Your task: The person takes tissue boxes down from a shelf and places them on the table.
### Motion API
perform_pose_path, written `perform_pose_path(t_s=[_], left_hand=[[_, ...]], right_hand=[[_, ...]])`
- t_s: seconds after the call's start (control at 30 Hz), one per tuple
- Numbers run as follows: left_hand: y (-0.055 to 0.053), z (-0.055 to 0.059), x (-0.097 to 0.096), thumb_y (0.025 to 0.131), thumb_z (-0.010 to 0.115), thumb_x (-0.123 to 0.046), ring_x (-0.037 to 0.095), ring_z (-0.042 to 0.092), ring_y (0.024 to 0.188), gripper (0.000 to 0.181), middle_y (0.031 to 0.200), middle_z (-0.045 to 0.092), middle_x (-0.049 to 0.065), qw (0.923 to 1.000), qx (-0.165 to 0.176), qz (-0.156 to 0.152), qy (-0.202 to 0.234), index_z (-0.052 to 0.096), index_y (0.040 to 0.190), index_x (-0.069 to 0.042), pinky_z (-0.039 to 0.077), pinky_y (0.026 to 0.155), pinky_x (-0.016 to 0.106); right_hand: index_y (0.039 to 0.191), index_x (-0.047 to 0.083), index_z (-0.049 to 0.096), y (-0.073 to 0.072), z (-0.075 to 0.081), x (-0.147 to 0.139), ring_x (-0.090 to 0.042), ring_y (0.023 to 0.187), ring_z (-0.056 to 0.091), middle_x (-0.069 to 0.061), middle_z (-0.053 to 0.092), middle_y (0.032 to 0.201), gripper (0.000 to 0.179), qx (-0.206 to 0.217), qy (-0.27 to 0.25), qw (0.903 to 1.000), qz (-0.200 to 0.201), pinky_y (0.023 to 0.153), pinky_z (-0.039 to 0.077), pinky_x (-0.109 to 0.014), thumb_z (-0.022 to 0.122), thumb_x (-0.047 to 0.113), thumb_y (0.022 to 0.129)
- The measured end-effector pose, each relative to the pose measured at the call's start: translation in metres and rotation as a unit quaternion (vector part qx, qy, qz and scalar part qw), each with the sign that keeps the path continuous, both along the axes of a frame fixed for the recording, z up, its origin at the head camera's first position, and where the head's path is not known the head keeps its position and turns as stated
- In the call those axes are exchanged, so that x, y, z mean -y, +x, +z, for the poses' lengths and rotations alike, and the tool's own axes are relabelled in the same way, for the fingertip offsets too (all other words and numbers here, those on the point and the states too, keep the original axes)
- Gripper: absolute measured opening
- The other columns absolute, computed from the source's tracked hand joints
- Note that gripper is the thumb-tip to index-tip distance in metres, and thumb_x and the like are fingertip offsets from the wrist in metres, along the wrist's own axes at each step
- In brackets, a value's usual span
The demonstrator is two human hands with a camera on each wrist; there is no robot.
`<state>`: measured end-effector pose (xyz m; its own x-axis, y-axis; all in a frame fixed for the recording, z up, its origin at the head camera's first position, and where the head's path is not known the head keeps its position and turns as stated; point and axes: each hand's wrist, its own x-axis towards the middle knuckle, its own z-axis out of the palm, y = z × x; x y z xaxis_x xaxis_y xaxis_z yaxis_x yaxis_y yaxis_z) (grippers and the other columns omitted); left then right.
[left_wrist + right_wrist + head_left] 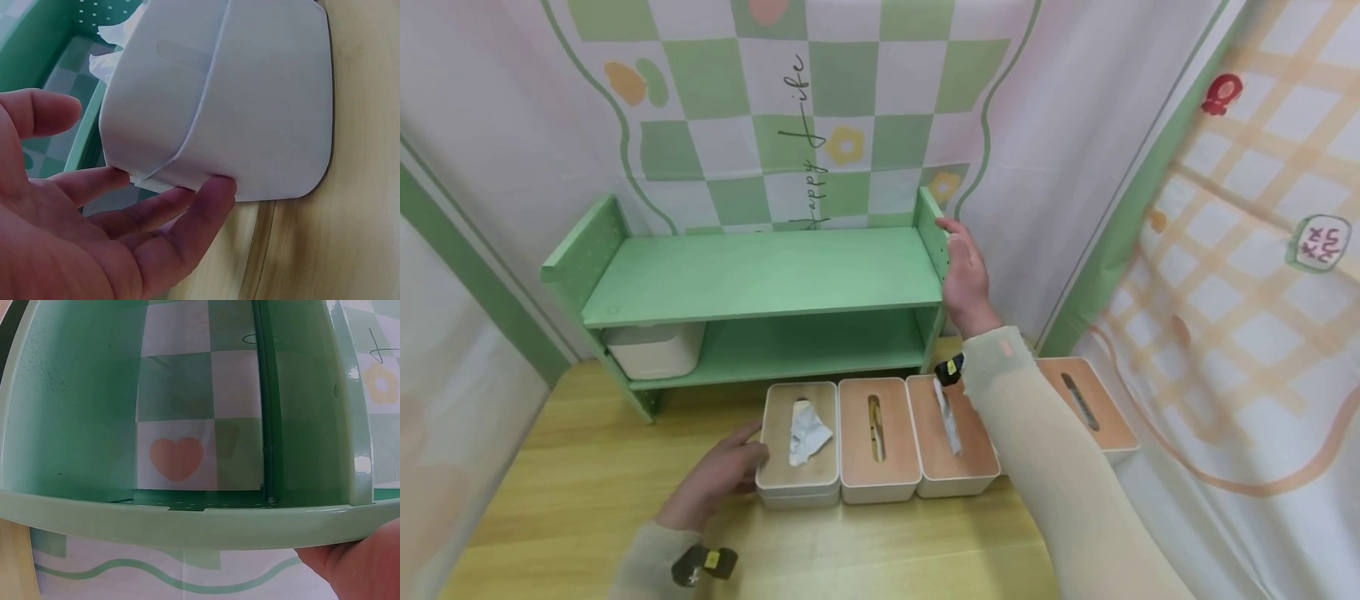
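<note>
My left hand (722,471) touches the left side of a tissue box (778,467) with its fingertips. In the left wrist view the fingers press the pale side wall of this tissue box (269,106), and the thumb stands away from it. A white tissue (808,433) pokes out of its beige lid. My right hand (966,279) lies against the outside of the right side panel (931,225) of a green two-tier shelf (760,271), fingers extended along it. The right wrist view shows only part of the right hand (369,565), beside the panel's edge.
Right of that box stand a second box (857,442) with an orange-brown lid, a third box (977,433) with white tissue in its slot, and another box (1108,408) partly behind my right arm. A white bin (655,350) sits on the lower tier. Printed curtains (1045,125) surround the wooden table (580,467).
</note>
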<state>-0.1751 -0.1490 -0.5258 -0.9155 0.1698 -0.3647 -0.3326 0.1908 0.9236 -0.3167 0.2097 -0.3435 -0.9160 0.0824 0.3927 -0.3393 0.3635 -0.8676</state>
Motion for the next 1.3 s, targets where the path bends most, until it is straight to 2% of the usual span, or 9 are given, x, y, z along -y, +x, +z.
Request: perform_pose_path(t_s=[0.5,0.67,0.77,0.83,0.9,1.0,1.17,1.2,1.3], left_hand=[[0.001,0.0,0.002,0.095,0.057,-0.02,0.031,0.066,0.089,0.067,0.108,0.067,0.021,0.9999,0.01,-0.001,0.005,0.031,0.156,-0.006,0.056,0.073,0.047],[0.002,0.0,0.002,0.095,0.056,-0.02,0.031,0.066,0.089,0.065,0.107,0.067,0.02,0.9999,0.013,-0.002,-0.002,0.034,0.154,-0.004,0.056,0.075,0.047],[0.002,0.003,0.003,0.096,0.056,-0.019,0.032,0.065,0.092,0.062,0.114,0.065,0.022,0.9995,-0.008,-0.009,-0.03,0.037,0.151,0.0,0.055,0.078,0.048],[0.001,0.01,0.005,0.098,0.055,-0.022,0.036,0.062,0.102,0.058,0.123,0.061,0.024,0.9951,-0.043,-0.02,-0.087,0.041,0.149,0.002,0.052,0.085,0.052],[0.0,0.02,0.007,0.1,0.052,-0.026,0.04,0.058,0.111,0.055,0.131,0.057,0.025,0.9831,-0.088,-0.028,-0.158,0.042,0.148,0.001,0.049,0.09,0.056],[-0.004,0.04,0.011,0.103,0.047,-0.029,0.042,0.057,0.111,0.055,0.139,0.05,0.028,0.9561,-0.152,-0.034,-0.248,0.04,0.15,-0.002,0.048,0.09,0.059],[-0.01,0.068,0.021,0.103,0.045,-0.029,0.047,0.053,0.116,0.059,0.149,0.039,0.028,0.9172,-0.243,-0.021,-0.315,0.033,0.153,0.0,0.042,0.097,0.062],[-0.011,0.072,0.023,0.104,0.045,-0.03,0.048,0.048,0.123,0.06,0.151,0.036,0.028,0.9066,-0.263,-0.016,-0.329,0.032,0.153,0.001,0.038,0.102,0.063],[-0.018,0.078,0.031,0.104,0.046,-0.03,0.051,0.033,0.136,0.061,0.151,0.034,0.031,0.8621,-0.339,0.003,-0.377,0.033,0.149,0.009,0.028,0.109,0.063]], right_hand=[[0.149,0.028,0.044,0.0,0.0,0.0,-0.003,0.141,0.022,0.015,0.033,0.155,0.052,0.005,-0.001,1.0,-0.002,0.116,0.019,-0.041,0.02,0.047,0.107],[0.149,0.027,0.044,0.001,0.0,0.0,-0.004,0.142,0.021,0.011,0.032,0.157,0.052,0.0,0.002,1.0,-0.001,0.116,0.019,-0.042,0.02,0.046,0.107],[0.149,0.026,0.044,0.001,0.0,0.0,-0.004,0.142,0.021,0.009,0.032,0.157,0.052,-0.003,0.002,1.0,0.001,0.116,0.019,-0.041,0.02,0.046,0.107],[0.15,0.024,0.043,0.001,0.001,0.001,-0.004,0.141,0.022,0.01,0.032,0.157,0.053,-0.004,0.002,1.0,0.002,0.116,0.019,-0.04,0.02,0.046,0.107],[0.15,0.025,0.043,0.001,0.001,0.001,-0.003,0.141,0.022,0.011,0.032,0.156,0.053,-0.002,0.0,1.0,0.002,0.116,0.019,-0.04,0.02,0.046,0.107],[0.149,0.025,0.044,0.001,0.001,0.001,-0.003,0.141,0.022,0.01,0.032,0.157,0.052,0.001,-0.002,1.0,0.003,0.116,0.019,-0.041,0.02,0.045,0.107],[0.149,0.025,0.044,0.0,0.001,0.001,-0.004,0.142,0.022,0.007,0.032,0.158,0.052,-0.001,-0.004,1.0,0.004,0.116,0.019,-0.041,0.021,0.045,0.108],[0.149,0.025,0.044,0.0,0.001,0.0,-0.004,0.142,0.022,0.008,0.032,0.157,0.052,-0.001,-0.004,1.0,0.004,0.116,0.019,-0.041,0.021,0.045,0.108],[0.149,0.026,0.044,0.0,0.001,0.0,-0.004,0.142,0.022,0.011,0.032,0.156,0.052,0.003,-0.004,1.0,0.004,0.116,0.019,-0.041,0.021,0.047,0.107]])
